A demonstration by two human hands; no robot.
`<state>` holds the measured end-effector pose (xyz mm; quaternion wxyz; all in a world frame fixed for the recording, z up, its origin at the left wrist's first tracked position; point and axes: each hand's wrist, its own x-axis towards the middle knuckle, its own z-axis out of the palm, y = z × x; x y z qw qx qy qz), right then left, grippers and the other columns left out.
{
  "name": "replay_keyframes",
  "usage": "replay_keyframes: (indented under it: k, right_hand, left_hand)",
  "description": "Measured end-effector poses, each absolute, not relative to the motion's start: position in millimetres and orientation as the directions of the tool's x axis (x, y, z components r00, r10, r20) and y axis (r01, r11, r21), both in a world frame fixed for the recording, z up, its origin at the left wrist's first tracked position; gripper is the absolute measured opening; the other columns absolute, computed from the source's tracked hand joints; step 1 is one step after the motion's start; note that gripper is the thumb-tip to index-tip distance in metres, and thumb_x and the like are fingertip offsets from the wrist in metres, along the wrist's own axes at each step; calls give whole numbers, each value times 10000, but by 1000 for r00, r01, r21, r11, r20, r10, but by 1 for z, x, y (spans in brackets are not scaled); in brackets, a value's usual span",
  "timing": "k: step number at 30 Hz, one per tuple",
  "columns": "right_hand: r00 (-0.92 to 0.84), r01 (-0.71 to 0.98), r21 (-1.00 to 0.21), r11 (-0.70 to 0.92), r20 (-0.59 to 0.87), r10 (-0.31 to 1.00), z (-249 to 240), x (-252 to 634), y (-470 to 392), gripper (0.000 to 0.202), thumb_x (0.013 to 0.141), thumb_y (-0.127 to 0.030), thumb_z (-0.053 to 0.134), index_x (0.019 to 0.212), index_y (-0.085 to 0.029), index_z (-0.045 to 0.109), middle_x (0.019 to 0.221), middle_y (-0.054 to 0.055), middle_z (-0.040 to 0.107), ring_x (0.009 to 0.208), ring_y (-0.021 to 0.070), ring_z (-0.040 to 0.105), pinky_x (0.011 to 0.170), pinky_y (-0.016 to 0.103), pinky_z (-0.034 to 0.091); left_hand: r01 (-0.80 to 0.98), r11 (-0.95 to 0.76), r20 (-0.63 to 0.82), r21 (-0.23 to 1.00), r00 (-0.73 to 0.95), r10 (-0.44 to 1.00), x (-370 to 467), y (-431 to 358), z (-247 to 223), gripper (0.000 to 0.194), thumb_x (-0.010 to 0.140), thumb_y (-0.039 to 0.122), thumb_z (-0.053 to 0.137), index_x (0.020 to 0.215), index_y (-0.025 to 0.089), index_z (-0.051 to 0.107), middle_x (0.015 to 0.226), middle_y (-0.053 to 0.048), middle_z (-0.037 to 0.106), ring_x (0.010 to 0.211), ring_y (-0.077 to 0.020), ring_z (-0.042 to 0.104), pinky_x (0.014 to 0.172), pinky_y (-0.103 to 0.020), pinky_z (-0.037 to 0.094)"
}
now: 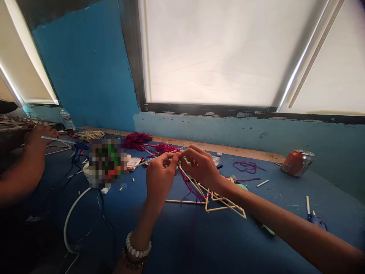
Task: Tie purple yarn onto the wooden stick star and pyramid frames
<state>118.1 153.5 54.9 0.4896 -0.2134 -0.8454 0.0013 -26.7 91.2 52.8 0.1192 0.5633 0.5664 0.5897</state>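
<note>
My left hand point(161, 173) is closed in a pinch on a thin wooden stick point(139, 164), which sticks out to its left. Close against it, my right hand point(199, 163) pinches at the same spot, where purple yarn point(186, 182) wraps the stick and hangs down between the hands. The exact hold of the right fingertips is partly hidden. Below the hands, a frame of joined wooden sticks point(225, 208) spreads over the blue table, with more purple yarn at its corners. My right forearm covers part of this frame.
Magenta yarn heaps point(138, 140) lie by the wall. A drink can point(298, 163) rests at right, near a loose purple strand point(248, 166) and a short stick point(262, 183). At left are a co-worker's arm point(27, 161), a plastic bottle point(67, 120) and a white cable point(67, 224).
</note>
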Motion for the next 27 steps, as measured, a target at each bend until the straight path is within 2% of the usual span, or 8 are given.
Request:
replay_keyframes:
  k: [7,11,17,23,27]
  right_hand:
    - [-445,391,-74,918,858,258,55,122,155,156,968,-240,561,908,-182,694,788,4,577,565,83,443,521,238,317]
    - [-480,369,-90,925,834,272,55,124,154,169,972,-222,539,962,-169,700,814,16,601,560,77,471,523,234,336]
    - [-498,421,-91,902,808,314,60,152,133,163,960,-150,486,990,-167,645,843,16,628,543,67,478,512,226,343]
    - [-609,530,130,838,746,269,65,234,52,183,917,-53,551,1032,-186,602,823,5,638,521,71,412,480,234,305]
    - [-605,643,242,727,742,288,42,294,-9,260,891,6,545,1079,-159,614,790,26,668,570,86,542,533,224,400]
  left_hand:
    - [496,-318,519,808,-344,783,-26,94,52,296,917,505,582,897,245,724,525,57,572,475,-104,501,501,-229,335]
    - [512,-325,532,795,-332,779,-25,94,51,274,930,483,564,898,241,689,546,59,593,491,-108,514,522,-234,346]
    - [754,-235,677,613,-349,648,-20,94,47,177,934,393,580,886,248,669,646,46,661,597,-138,578,588,-263,327]
    - [841,-230,770,489,-293,567,-17,95,45,113,936,333,586,915,240,646,692,35,668,674,-161,623,608,-266,317]
    - [852,-190,757,488,-305,577,-15,93,44,103,945,314,565,984,241,625,721,32,683,672,-173,628,586,-269,290]
